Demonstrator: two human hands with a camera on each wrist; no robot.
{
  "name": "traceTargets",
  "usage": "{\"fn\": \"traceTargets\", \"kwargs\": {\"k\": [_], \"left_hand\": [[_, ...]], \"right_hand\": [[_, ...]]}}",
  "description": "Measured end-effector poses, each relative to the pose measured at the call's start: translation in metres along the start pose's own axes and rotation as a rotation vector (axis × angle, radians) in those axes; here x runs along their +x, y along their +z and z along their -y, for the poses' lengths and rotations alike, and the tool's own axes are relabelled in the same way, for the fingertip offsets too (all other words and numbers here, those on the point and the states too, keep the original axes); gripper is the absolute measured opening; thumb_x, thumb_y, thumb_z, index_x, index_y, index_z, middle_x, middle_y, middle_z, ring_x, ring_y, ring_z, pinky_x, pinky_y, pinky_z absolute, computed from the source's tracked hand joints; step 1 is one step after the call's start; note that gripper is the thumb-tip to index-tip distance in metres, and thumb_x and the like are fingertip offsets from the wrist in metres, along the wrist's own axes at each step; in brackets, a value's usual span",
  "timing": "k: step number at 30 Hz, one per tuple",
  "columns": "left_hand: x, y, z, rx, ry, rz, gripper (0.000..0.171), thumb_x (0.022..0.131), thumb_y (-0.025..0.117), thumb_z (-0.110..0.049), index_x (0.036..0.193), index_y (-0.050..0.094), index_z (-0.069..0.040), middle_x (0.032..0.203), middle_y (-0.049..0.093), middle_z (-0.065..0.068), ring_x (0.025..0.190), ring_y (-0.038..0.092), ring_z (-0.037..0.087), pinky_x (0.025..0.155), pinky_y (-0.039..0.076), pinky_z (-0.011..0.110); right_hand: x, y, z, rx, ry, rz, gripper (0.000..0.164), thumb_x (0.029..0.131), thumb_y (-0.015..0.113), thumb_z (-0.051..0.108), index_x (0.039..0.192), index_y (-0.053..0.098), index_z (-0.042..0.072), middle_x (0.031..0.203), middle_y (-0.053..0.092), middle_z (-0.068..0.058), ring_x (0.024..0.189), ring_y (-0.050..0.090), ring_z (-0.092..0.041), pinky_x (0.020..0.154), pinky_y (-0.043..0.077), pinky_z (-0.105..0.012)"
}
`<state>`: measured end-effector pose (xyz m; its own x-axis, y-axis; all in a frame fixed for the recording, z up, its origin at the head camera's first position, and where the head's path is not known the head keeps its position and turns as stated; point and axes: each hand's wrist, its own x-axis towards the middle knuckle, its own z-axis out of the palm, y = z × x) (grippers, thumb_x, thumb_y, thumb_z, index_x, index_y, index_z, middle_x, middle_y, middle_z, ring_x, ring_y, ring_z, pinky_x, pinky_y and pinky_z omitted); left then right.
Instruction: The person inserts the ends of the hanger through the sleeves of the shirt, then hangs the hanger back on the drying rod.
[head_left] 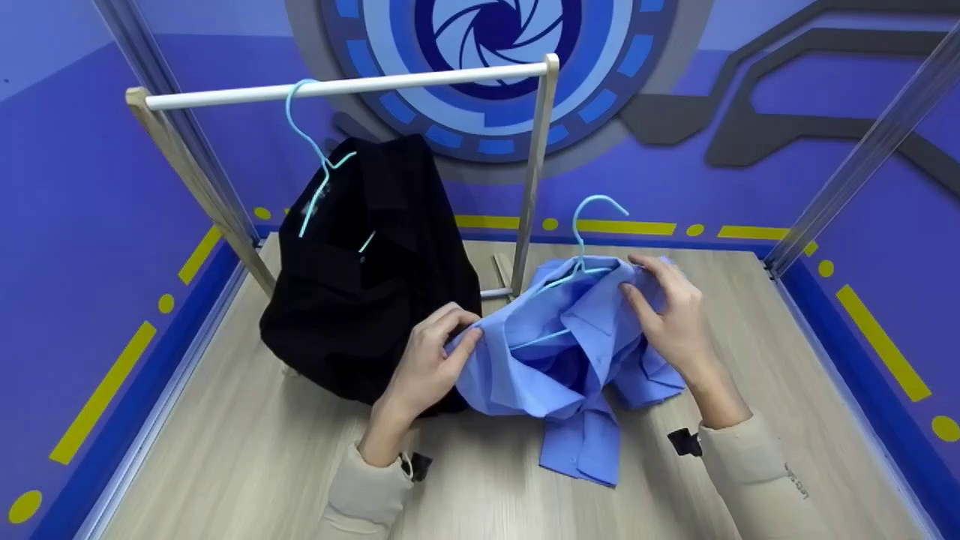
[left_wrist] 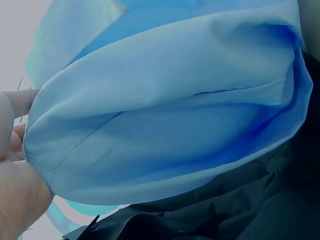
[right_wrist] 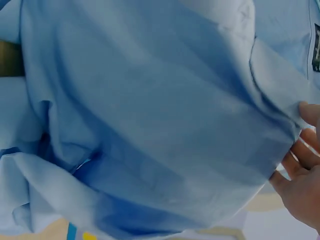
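A light blue shirt [head_left: 540, 360] hangs on a pale blue hanger [head_left: 579, 225] whose hook sticks up free of any rail. My left hand [head_left: 431, 356] pinches the shirt at its left shoulder, with the thumb on the near side. At the opposite shoulder, my right hand [head_left: 671, 315] pinches the cloth between thumb and fingers. The left wrist view shows the shirt's shoulder and sleeve cloth [left_wrist: 150, 140] spread beside the left hand [left_wrist: 20, 165]. In the right wrist view, the right hand [right_wrist: 300, 165] grips the edge of the cloth [right_wrist: 165, 110].
A rack with a white rail [head_left: 420, 79] and wooden posts stands at the back left. From it a black garment [head_left: 375, 300] hangs on another pale blue hanger [head_left: 300, 127], close beside my left hand. Blue walls [head_left: 67, 225] enclose the wooden tabletop [head_left: 247, 465].
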<state>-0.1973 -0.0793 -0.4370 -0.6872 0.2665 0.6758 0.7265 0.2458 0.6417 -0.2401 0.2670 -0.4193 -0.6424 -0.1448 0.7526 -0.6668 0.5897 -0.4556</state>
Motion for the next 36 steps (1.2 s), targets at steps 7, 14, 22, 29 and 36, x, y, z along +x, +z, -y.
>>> {"fn": "traceTargets", "kwargs": {"k": [7,14,22,29,36], "left_hand": [[-0.004,-0.001,0.003,0.009,-0.037,-0.047,0.006,0.098,0.068,-0.001,0.098,0.072,-0.006,0.093,0.065,-0.004,0.082,0.061,0.015,0.073,0.05,0.031],[-0.009,-0.005,0.003,0.002,-0.074,-0.084,0.007,0.095,0.07,0.002,0.096,0.072,-0.005,0.093,0.067,0.0,0.082,0.061,0.018,0.073,0.05,0.029],[-0.014,-0.011,0.004,-0.009,-0.082,-0.101,0.005,0.099,0.068,-0.003,0.097,0.072,-0.006,0.094,0.066,-0.005,0.084,0.062,0.016,0.075,0.051,0.03],[-0.016,-0.015,0.004,-0.003,-0.074,-0.116,0.007,0.098,0.069,-0.003,0.098,0.073,-0.008,0.094,0.067,-0.005,0.081,0.061,0.016,0.071,0.05,0.027],[-0.019,-0.017,0.006,-0.023,-0.071,-0.142,0.009,0.097,0.068,0.001,0.1,0.072,-0.008,0.094,0.067,-0.001,0.081,0.062,0.019,0.072,0.051,0.029]], "right_hand": [[-0.008,-0.004,-0.023,-0.052,0.161,0.051,0.067,0.088,0.079,-0.001,0.146,0.048,-0.007,0.147,0.05,-0.026,0.138,0.043,-0.041,0.113,0.034,-0.052],[-0.023,-0.008,-0.049,-0.092,0.394,0.174,0.075,0.091,0.075,0.002,0.152,0.033,-0.011,0.151,0.038,-0.034,0.14,0.034,-0.05,0.113,0.027,-0.062],[-0.037,-0.006,-0.072,-0.071,0.456,0.224,0.062,0.096,0.07,0.005,0.147,0.039,-0.013,0.143,0.046,-0.035,0.134,0.042,-0.05,0.111,0.031,-0.062],[-0.043,-0.006,-0.085,-0.131,0.444,0.098,0.016,0.099,0.066,0.004,0.11,0.069,-0.008,0.107,0.07,-0.025,0.102,0.067,-0.04,0.088,0.053,-0.056],[-0.047,-0.01,-0.087,-0.235,0.452,0.028,0.01,0.096,0.066,0.001,0.096,0.07,-0.008,0.089,0.073,-0.022,0.083,0.072,-0.037,0.07,0.049,-0.015]]}}
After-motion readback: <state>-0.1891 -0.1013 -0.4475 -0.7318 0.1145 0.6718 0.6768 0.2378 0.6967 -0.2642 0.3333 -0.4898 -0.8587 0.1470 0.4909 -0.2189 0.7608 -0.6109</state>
